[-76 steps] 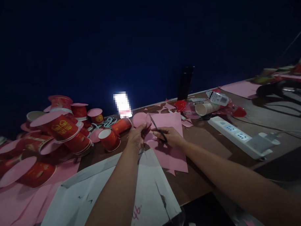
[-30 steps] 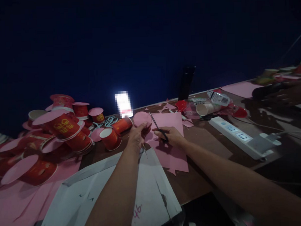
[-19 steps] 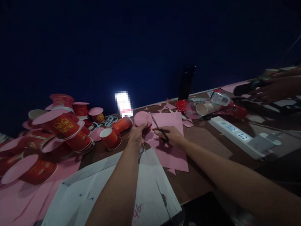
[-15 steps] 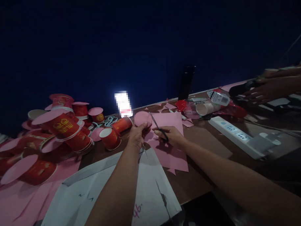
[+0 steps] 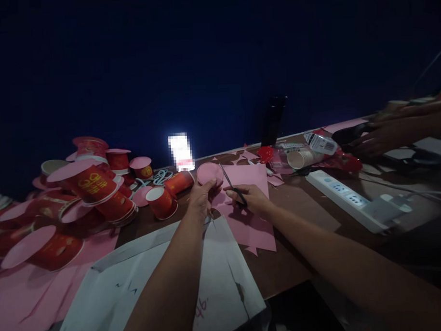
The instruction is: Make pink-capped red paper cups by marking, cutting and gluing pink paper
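My left hand (image 5: 201, 197) pinches a round pink paper disc (image 5: 209, 172) and holds it up over the brown table (image 5: 297, 206). My right hand (image 5: 251, 199) grips a pair of dark scissors (image 5: 233, 186), whose blades point up toward the disc's right edge. Under both hands lies a pink paper sheet (image 5: 249, 222) with cut, jagged edges. A red paper cup (image 5: 160, 203) lies on its side just left of my left hand.
A heap of red cups capped with pink discs (image 5: 87, 189) fills the left. A white folded sheet (image 5: 138, 289) lies near me. A white power strip (image 5: 348, 199), stacked paper cups (image 5: 302, 159) and a dark bottle (image 5: 271, 120) sit right. Another person's hand (image 5: 382, 133) reaches in far right.
My hands have stayed almost still with disc and scissors. The other person's hand has come into view at the far right and moved leftward over the table.
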`<state>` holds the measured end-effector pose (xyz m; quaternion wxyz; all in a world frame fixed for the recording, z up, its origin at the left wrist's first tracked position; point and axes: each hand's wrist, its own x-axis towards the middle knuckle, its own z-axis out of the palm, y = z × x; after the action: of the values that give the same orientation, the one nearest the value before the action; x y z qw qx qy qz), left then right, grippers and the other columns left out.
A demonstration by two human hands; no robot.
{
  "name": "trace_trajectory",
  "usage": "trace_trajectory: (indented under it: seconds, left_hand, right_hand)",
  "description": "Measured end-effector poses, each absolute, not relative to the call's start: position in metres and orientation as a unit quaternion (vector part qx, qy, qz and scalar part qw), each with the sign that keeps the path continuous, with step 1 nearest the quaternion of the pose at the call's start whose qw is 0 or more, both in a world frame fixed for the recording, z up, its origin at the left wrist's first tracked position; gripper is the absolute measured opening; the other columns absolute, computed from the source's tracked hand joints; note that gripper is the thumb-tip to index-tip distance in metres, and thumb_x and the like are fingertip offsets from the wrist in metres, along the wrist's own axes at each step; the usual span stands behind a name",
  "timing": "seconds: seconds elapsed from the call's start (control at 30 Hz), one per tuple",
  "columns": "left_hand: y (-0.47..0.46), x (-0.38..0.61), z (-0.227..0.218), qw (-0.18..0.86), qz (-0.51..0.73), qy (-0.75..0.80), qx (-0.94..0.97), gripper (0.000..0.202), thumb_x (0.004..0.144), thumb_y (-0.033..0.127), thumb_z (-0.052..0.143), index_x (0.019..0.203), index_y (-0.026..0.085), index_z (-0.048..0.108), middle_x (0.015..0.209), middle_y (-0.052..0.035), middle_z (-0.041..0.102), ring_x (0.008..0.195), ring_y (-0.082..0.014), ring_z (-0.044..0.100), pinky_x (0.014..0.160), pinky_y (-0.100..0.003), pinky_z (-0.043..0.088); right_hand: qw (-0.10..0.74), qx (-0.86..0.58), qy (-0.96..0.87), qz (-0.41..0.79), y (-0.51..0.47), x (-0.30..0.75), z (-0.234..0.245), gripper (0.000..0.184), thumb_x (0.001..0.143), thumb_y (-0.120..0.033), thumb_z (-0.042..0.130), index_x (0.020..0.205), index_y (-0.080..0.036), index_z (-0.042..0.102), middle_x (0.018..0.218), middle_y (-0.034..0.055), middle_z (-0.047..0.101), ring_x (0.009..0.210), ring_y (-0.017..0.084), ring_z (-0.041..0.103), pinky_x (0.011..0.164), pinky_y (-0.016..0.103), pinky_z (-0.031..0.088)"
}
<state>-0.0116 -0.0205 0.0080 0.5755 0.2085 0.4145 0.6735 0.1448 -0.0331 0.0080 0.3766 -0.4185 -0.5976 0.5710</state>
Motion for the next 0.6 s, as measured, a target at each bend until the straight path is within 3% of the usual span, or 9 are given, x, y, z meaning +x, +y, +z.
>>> trace_trajectory:
  seconds: [0.27, 0.6]
  left_hand:
    - [-0.0242, -0.0097, 0.0118, 0.579, 0.671, 0.414, 0.207, 0.03, 0.059, 0.01, 0.076, 0.083, 0.015, 0.058, 0.069, -0.0014, 0.068, 0.066, -0.0147, 0.069, 0.06, -0.022, 0.053]
    - [-0.0248, -0.0093, 0.0105, 0.574, 0.675, 0.412, 0.213, 0.036, 0.058, 0.01, 0.076, 0.09, 0.016, 0.06, 0.071, -0.001, 0.069, 0.067, -0.0152, 0.069, 0.062, -0.023, 0.054]
  right_hand:
    - [0.37, -0.416, -0.604, 0.57, -0.0316, 0.1456, 0.0057, 0.05, 0.075, -0.05, 0.068, 0.109, -0.013, 0.068, 0.055, -0.0021, 0.058, 0.044, 0.007, 0.049, 0.037, 0.016, 0.035]
    - [0.373, -0.422, -0.61, 0.558, -0.0316, 0.1457, 0.0056, 0.048, 0.075, -0.051, 0.068, 0.105, -0.015, 0.07, 0.056, -0.0019, 0.059, 0.044, 0.007, 0.048, 0.035, 0.016, 0.035]
